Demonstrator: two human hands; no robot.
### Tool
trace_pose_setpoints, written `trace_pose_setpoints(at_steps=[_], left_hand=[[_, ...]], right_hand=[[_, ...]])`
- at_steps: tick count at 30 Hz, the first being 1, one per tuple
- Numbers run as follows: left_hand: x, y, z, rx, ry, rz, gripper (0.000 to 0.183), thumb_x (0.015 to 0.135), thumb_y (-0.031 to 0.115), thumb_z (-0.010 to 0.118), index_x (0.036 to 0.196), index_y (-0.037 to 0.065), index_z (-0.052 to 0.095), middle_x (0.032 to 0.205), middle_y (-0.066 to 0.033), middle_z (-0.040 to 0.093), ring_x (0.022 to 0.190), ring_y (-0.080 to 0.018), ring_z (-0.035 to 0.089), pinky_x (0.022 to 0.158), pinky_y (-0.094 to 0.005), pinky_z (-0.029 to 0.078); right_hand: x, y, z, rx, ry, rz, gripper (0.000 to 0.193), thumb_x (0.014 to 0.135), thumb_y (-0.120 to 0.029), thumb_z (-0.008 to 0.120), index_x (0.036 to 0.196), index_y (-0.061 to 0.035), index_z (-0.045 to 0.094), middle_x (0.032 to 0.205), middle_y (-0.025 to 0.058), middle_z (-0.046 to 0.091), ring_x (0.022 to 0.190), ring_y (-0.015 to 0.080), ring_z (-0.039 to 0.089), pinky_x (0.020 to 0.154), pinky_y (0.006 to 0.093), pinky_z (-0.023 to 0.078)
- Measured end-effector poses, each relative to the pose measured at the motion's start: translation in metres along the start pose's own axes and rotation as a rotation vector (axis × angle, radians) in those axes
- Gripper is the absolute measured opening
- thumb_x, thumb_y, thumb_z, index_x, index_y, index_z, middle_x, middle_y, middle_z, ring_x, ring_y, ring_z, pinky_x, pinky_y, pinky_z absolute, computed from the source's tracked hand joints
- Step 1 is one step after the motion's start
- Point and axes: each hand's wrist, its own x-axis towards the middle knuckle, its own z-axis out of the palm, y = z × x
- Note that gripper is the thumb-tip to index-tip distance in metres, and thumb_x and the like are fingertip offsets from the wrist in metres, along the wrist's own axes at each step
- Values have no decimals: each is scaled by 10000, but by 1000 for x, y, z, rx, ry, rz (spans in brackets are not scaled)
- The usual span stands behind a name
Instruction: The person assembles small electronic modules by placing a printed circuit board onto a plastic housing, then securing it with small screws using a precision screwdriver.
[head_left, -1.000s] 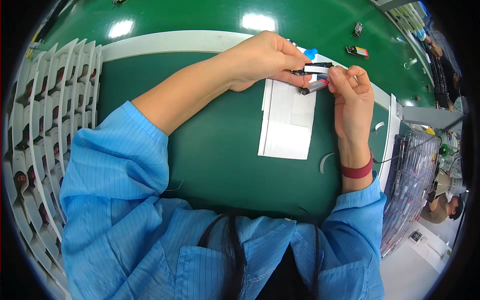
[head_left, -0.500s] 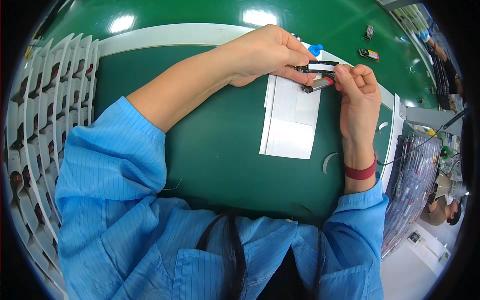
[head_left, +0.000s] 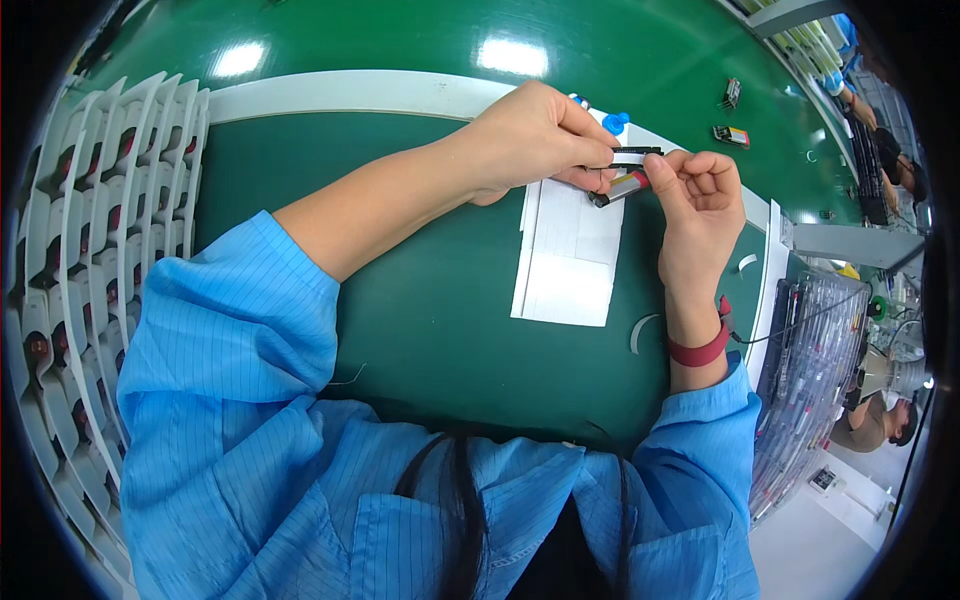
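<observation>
A single fisheye view from the person's head looks steeply down onto the green work mat (head_left: pixel 440 330), near enough that the blue sleeves fill the lower half. It faces forward across the bench: both forearms enter from the bottom edge and meet near the upper middle. Straight edges bow toward the dark circular rim. White slotted trays (head_left: pixel 90 230) curve along the left; a co-worker (head_left: pixel 880 410) appears at far right.
</observation>
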Motion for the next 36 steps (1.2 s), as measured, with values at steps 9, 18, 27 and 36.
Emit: trace_pose_setpoints(at_steps=[9,18,27,36], left_hand=[[-2,-3,5,33,11,39,244,815,57,585,1001,-102,586,878,-178,627,784,-182,638,703,-239,541],[-3,17,-18,-221,-584,-224,311,861,111,525,1059,-129,523,879,-197,624,763,-209,653,642,-233,569],[-11,10,15,-118,-193,-78,268,834,101,583,1049,-59,575,843,-121,631,747,-165,633,678,-254,551],[-11,3,9,-255,-221,-100,248,852,126,566,1037,-38,591,859,-103,629,775,-162,629,710,-253,542]], right_hand=[[11,-8,-7,-192,-11,29,251,733,72,646,926,9,499,822,86,601,724,119,590,673,208,490],[20,-46,-19,135,-419,375,242,730,77,639,933,17,522,840,86,604,758,120,600,703,226,500],[14,-27,-11,-149,-202,-2,214,770,64,608,941,32,483,863,88,575,783,121,575,721,226,480],[3,-36,-4,-743,-463,-542,198,759,73,603,900,5,482,833,62,566,773,114,559,664,242,486]])
